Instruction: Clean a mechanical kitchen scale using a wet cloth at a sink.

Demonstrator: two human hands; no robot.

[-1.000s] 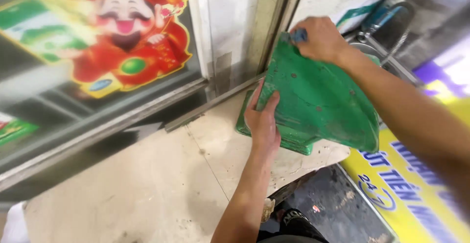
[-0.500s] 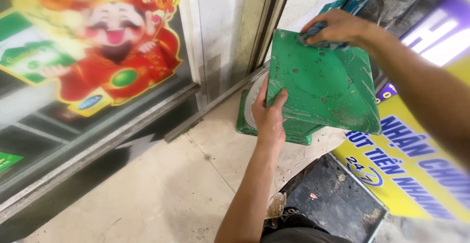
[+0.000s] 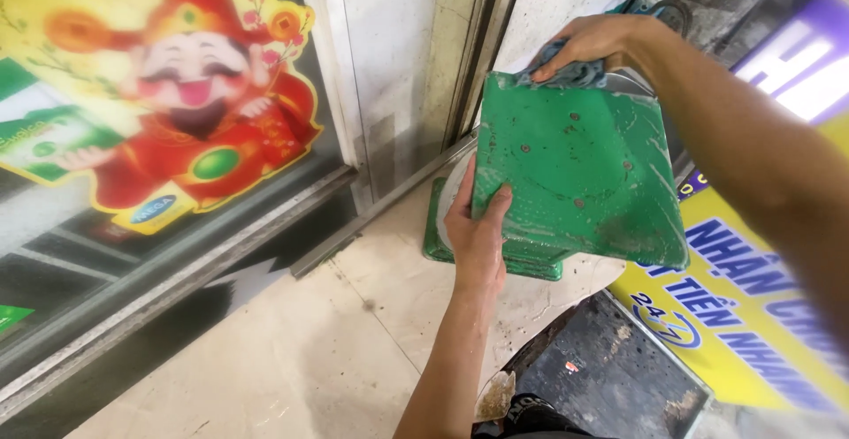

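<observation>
- Where the green scale point(image 3: 575, 174) stands on the floor point(image 3: 265, 359) at the centre right of the frame, the left hand point(image 3: 478, 227) grips its square top plate at the left edge, fingers pressed together behind the plate and the thumb laid flat on the front.
- The right hand point(image 3: 588, 43), at the upper right of the frame, has its fingers bent and bunched on a grey-blue rag point(image 3: 566, 72), pressing it against the plate's top edge.
- The plate is flat painted metal, square with rounded corners, dotted with small screw heads and smeared with pale streaks and dark grime near its lower right corner.
- Below the plate shows the scale's green base, also square-edged, and a curved strip of its white dial face just beside the left hand.
- The floor is pale, smooth stone tile with thin joints and a few specks of dirt.
- A glass door point(image 3: 159, 227) with a metal frame fills the upper left; a glossy sticker point(image 3: 195, 129) of a laughing figure in red and yellow is on it.
- A yellow sign point(image 3: 743, 333) with blue lettering lies at the lower right, beside a dark, scuffed mat point(image 3: 610, 377).
</observation>
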